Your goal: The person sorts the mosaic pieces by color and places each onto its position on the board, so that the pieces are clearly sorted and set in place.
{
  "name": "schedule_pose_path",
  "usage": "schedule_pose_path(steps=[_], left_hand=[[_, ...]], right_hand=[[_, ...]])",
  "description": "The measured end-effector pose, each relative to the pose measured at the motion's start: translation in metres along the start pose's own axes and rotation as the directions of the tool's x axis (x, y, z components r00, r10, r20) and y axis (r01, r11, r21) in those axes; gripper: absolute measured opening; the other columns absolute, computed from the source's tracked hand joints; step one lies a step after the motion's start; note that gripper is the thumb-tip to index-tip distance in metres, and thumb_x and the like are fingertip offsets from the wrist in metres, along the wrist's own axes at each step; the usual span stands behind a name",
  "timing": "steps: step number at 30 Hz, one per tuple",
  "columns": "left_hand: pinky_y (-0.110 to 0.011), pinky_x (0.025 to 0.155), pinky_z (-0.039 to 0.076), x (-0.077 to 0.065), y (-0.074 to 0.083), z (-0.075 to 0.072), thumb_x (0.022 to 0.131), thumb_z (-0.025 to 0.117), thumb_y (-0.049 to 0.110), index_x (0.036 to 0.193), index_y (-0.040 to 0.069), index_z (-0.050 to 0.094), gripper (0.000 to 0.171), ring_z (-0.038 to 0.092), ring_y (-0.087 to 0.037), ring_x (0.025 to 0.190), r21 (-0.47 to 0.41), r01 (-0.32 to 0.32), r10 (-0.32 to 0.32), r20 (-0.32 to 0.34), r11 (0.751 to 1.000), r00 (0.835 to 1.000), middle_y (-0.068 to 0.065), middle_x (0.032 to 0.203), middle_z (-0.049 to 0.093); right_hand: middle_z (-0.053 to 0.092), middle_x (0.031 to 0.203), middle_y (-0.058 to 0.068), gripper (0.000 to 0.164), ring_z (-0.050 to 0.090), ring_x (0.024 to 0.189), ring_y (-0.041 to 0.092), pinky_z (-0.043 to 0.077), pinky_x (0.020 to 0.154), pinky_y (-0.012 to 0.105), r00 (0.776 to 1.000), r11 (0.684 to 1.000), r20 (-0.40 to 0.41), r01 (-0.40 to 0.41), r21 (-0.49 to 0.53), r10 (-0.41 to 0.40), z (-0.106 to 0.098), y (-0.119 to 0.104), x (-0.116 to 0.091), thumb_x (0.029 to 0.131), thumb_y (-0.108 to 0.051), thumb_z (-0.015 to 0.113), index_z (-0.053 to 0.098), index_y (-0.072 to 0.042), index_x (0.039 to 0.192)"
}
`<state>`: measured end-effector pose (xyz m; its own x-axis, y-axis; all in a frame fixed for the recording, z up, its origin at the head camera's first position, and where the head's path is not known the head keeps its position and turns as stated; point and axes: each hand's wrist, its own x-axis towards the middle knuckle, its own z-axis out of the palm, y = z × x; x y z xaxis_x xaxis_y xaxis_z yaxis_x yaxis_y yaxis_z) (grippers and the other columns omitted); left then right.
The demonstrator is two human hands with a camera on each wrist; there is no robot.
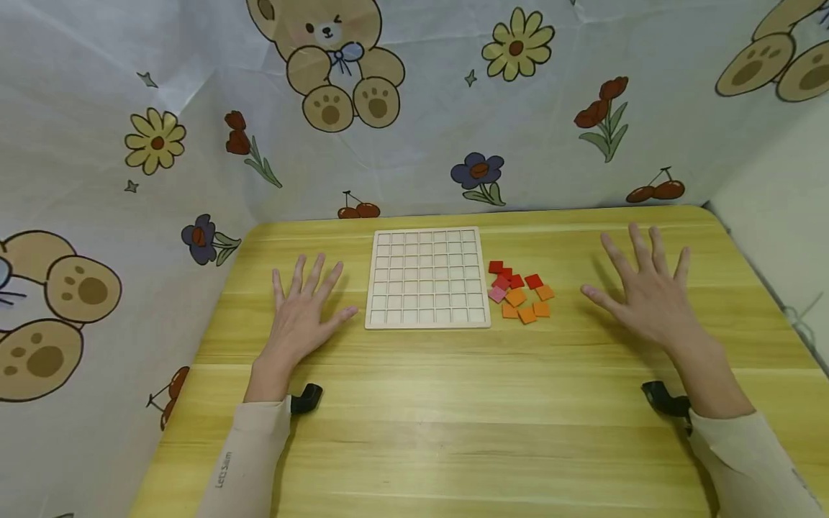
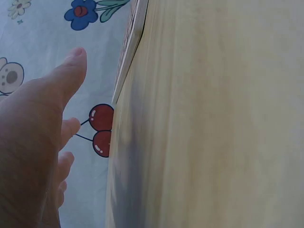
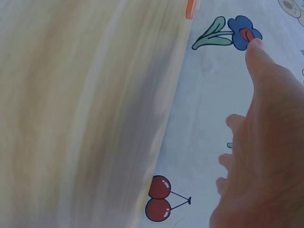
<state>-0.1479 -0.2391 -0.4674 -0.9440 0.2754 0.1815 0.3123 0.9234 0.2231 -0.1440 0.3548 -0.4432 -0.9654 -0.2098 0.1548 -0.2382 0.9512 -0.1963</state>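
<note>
A pale wooden grid board [image 1: 427, 323] with rows of square cells lies flat near the table's far side. Beside its right edge is a loose cluster of small square tiles: red ones [image 1: 534, 281], a pink tile [image 1: 496, 294] and orange ones [image 1: 527, 315]. To the left of the board my left hand [image 1: 300, 320] is spread, palm down, holding nothing. My right hand [image 1: 654, 295] is spread likewise, right of the tiles and apart from them. In the left wrist view the board's edge [image 2: 130, 50] shows beyond the thumb. A sliver of orange tile [image 3: 190, 8] appears in the right wrist view.
The yellow wood-grain table [image 1: 440, 424] stretches toward me. Behind it and on the left hangs a white cloth [image 1: 414, 165] printed with bears, flowers and cherries. A black wrist-worn device sits at each cuff, the left one [image 1: 306, 398] and the right one [image 1: 663, 399].
</note>
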Motion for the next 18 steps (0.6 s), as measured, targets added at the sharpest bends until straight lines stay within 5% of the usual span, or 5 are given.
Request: schedule_pose_path(steps=[6, 11, 18], left_hand=[[-0.072, 0.124, -0.017, 0.0, 0.0, 0.001, 0.097, 0.056, 0.073, 0.169, 0.029, 0.028, 0.089, 0.001, -0.039, 0.165, 0.004, 0.007, -0.007, 0.001, 1.0, 1.0, -0.01, 0.178, 0.016], [-0.073, 0.125, -0.013, -0.001, 0.0, 0.005, 0.098, 0.056, 0.07, 0.169, 0.027, 0.028, 0.087, 0.006, -0.04, 0.164, -0.057, 0.003, -0.002, 0.017, 0.998, 1.0, -0.01, 0.176, 0.021], [-0.07, 0.128, -0.009, 0.005, 0.009, 0.023, 0.102, 0.057, 0.063, 0.17, 0.025, 0.024, 0.084, 0.008, -0.038, 0.165, -0.23, -0.018, 0.04, 0.09, 0.973, 0.995, -0.003, 0.176, 0.024]], right_hand=[[-0.012, 0.178, 0.013, 0.091, -0.019, 0.161, 0.042, -0.019, 0.114, 0.084, 0.999, 1.0, 0.043, -0.014, 0.027, 0.013, 0.002, 0.0, -0.002, 0.103, -0.064, 0.053, 0.008, -0.025, 0.172], [0.0, 0.177, 0.02, 0.086, -0.007, 0.163, 0.046, -0.015, 0.117, 0.083, 0.998, 0.987, 0.069, -0.007, 0.16, -0.004, 0.003, -0.01, 0.001, 0.106, -0.054, 0.055, 0.009, -0.023, 0.172], [0.032, 0.169, 0.024, 0.075, 0.028, 0.154, 0.051, 0.025, 0.121, 0.075, 0.986, 0.94, 0.128, 0.056, 0.337, -0.105, 0.007, -0.036, 0.01, 0.104, -0.03, 0.067, 0.03, -0.012, 0.167]])
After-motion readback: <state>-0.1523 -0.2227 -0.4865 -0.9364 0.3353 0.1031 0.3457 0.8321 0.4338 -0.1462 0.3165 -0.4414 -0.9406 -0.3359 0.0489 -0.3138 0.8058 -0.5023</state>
